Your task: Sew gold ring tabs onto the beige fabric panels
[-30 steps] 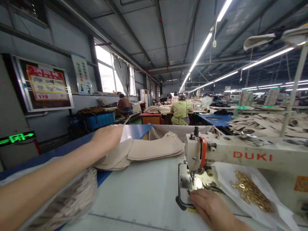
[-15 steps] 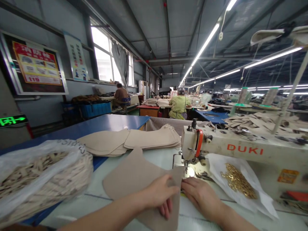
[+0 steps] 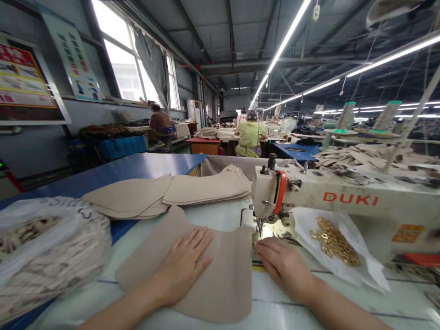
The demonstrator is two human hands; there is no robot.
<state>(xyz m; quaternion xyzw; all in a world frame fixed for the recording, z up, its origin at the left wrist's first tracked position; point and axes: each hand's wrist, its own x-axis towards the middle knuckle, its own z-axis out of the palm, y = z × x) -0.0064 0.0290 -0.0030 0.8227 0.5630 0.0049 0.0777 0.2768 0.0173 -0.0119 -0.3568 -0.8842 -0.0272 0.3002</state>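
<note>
A beige cut fabric piece [image 3: 223,279] lies flat on the pale table in front of me. My left hand [image 3: 184,266] rests open on it, fingers spread and pressed flat. My right hand [image 3: 283,266] lies at the piece's right edge, just below the needle of the white DUKI sewing machine [image 3: 343,199]; its fingers are partly curled and nothing shows in them. Behind the piece sit two stacks of the same beige pieces [image 3: 168,195].
A clear plastic bag of beige strips [image 3: 44,254] lies at my left. A white sheet with small gold metal parts [image 3: 332,240] sits under the machine arm. More beige pieces [image 3: 364,158] are piled behind the machine. Other people sit at tables far back.
My left hand took a beige piece from the stack, drew it in front of me and now lies flat on it. The view has tilted down and nearer the table.
</note>
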